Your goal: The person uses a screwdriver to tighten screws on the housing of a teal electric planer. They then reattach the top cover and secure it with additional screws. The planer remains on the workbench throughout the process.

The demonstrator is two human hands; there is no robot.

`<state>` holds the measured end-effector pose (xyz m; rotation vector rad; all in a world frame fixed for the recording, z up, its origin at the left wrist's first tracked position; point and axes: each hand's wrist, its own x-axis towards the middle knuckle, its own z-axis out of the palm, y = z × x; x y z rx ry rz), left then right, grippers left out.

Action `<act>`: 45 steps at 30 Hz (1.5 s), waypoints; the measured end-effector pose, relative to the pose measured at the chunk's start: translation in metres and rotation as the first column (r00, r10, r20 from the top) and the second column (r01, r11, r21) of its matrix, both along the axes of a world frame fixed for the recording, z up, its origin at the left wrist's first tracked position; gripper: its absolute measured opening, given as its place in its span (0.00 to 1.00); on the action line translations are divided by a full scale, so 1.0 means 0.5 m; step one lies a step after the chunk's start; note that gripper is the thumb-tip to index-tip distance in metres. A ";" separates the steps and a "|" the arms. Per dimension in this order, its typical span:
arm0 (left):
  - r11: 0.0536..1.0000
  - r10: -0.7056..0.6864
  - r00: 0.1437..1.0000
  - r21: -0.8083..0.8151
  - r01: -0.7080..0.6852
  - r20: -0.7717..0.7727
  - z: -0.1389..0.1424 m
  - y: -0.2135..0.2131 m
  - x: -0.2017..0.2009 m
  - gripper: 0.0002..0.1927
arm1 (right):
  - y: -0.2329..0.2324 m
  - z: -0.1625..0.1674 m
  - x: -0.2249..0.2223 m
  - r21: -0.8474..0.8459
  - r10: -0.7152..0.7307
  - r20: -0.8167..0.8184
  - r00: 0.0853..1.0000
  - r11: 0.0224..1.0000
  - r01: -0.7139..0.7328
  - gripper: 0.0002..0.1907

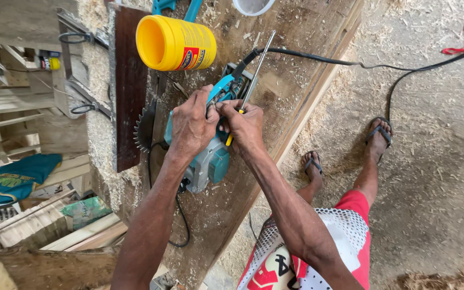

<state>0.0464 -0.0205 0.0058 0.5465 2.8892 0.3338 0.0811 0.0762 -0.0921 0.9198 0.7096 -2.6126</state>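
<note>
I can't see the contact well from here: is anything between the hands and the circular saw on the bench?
Nothing visible. The left hand lies directly on the teal circular saw, and the right hand grips a screwdriver at the saw's body. The yellow tub and dark board lie apart, beyond the saw.

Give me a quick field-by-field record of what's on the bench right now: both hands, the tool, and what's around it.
left hand: gripping the top of the circular saw
right hand: holding a screwdriver against the saw body
saw: teal, lying on the wooden workbench, toothed blade exposed at the left
power cord: black, running off the bench to the right
yellow container: on its side beyond the saw
dark board: beside the blade
surroundings: sawdust on bench and floor
</note>
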 end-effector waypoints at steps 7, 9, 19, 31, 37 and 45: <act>1.000 0.005 1.000 -0.023 -0.005 0.027 0.000 -0.003 -0.005 0.27 | -0.013 -0.009 0.000 0.002 -0.024 0.022 0.999 1.000 0.024 0.06; 1.000 -0.017 1.000 -0.006 0.017 0.005 0.000 -0.003 -0.006 0.27 | -0.011 -0.010 -0.001 -0.005 -0.013 0.023 1.000 1.000 0.013 0.06; 1.000 -0.027 1.000 0.002 0.027 -0.003 0.003 -0.005 -0.009 0.26 | 0.017 -0.008 -0.032 0.164 0.187 0.047 0.981 0.968 -0.193 0.06; 1.000 0.009 1.000 -0.013 -0.010 -0.020 0.000 0.003 -0.003 0.26 | 0.011 -0.024 -0.006 -0.027 0.058 -0.051 0.997 0.998 -0.060 0.03; 0.999 -0.030 0.999 -0.019 0.029 -0.026 -0.006 -0.011 -0.003 0.26 | 0.009 -0.029 -0.027 -0.006 0.101 0.008 0.995 0.995 -0.101 0.03; 0.998 -0.015 0.998 -0.056 0.012 -0.054 0.001 0.020 0.003 0.26 | 0.054 0.001 -0.036 -0.050 0.130 0.013 0.991 0.990 -0.129 0.06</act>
